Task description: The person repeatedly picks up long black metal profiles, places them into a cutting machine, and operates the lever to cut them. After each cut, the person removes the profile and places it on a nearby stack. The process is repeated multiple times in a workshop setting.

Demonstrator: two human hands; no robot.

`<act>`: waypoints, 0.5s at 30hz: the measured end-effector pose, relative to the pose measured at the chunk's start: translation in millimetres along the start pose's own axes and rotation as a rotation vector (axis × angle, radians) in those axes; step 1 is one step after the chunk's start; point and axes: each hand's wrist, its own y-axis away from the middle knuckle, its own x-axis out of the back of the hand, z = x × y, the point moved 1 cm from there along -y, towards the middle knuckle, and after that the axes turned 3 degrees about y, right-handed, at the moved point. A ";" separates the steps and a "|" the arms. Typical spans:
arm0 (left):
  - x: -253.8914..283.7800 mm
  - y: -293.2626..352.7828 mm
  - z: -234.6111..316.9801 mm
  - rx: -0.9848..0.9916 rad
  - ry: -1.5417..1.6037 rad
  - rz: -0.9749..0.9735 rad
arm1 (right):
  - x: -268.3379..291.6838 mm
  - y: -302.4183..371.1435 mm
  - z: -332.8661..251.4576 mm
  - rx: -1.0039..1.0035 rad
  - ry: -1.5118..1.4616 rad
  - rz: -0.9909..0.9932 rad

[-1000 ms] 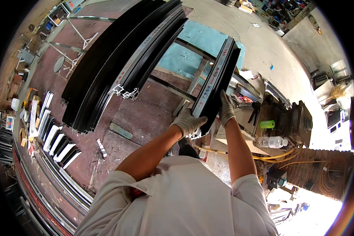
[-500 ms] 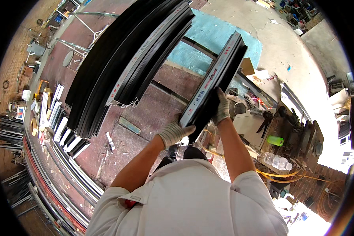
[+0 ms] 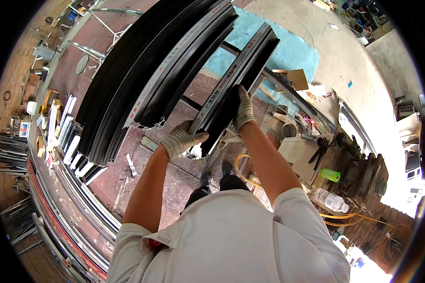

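Observation:
Between my two gloved hands is a long black metal profile [image 3: 236,78] with a grey printed strip along its upper left side. My left hand [image 3: 182,139] grips its near left end, thumb lying across the end. Farther along, my right hand [image 3: 243,109] clasps its right side. To the left of it, a big stack of similar long black profiles [image 3: 127,75] rests, apart from the one I hold. A profile with a grey strip [image 3: 167,61] lies at the right side of that stack, its jagged cut end toward me.
Dark support bars [image 3: 295,96] run beneath, over a reddish floor with a turquoise patch [image 3: 293,54]. At right stands a cluttered workbench [image 3: 359,174] with a green cylinder [image 3: 330,175] and a clear plastic bottle [image 3: 333,200]. Yellow hose [image 3: 340,216] loops below. White strips [image 3: 73,148] lean at left.
The held profile has moved left, toward the stack, with both hands still on it. My forearms have swung left and reach farther forward.

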 end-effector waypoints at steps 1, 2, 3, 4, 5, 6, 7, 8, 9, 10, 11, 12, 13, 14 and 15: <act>5.1 1.2 2.6 0.005 -0.003 -0.003 | -7.4 1.7 -0.5 0.000 0.013 0.000; 10.6 1.3 4.2 0.010 -0.006 -0.006 | -14.0 4.4 -0.4 0.012 0.012 0.020; 15.7 0.5 4.4 0.015 -0.009 -0.009 | -19.3 7.3 -1.3 0.024 0.010 0.039; 19.1 -2.2 0.8 -0.003 0.051 -0.001 | -22.1 11.7 -3.5 -0.009 0.050 0.038; 23.6 -5.2 -5.3 0.026 0.120 -0.022 | -24.9 12.9 -4.2 0.002 0.049 0.021; 28.5 -7.9 -11.8 0.055 0.190 -0.042 | -28.1 14.1 -4.7 0.013 0.048 0.003; 29.0 -9.9 -10.3 0.084 0.258 -0.066 | -30.4 15.8 -6.8 0.025 0.046 -0.011; 30.3 -9.4 -5.2 0.083 0.163 -0.054 | -34.1 20.8 -12.3 0.021 0.099 0.010; 28.9 -11.5 -7.8 0.092 0.208 -0.052 | -32.3 20.1 -12.1 0.023 0.041 -0.005; 28.0 -13.0 -9.3 0.099 0.250 -0.051 | -30.9 17.9 -11.6 0.027 -0.019 -0.020; 27.5 -13.5 -10.7 0.105 0.292 -0.048 | -29.8 15.5 -10.5 0.031 -0.079 -0.037; 26.6 -11.9 -12.1 0.084 0.261 -0.033 | -29.3 13.4 -9.3 0.034 -0.138 -0.054; 23.8 -7.9 -11.4 0.066 0.230 -0.019 | -26.9 9.3 -4.7 0.034 -0.198 -0.070; 22.0 -6.0 -9.4 0.049 0.199 -0.004 | -25.8 4.4 -0.3 0.032 -0.326 -0.100; 21.9 -6.1 -5.7 0.060 0.194 0.009 | -25.3 -2.1 2.2 0.030 -0.454 -0.134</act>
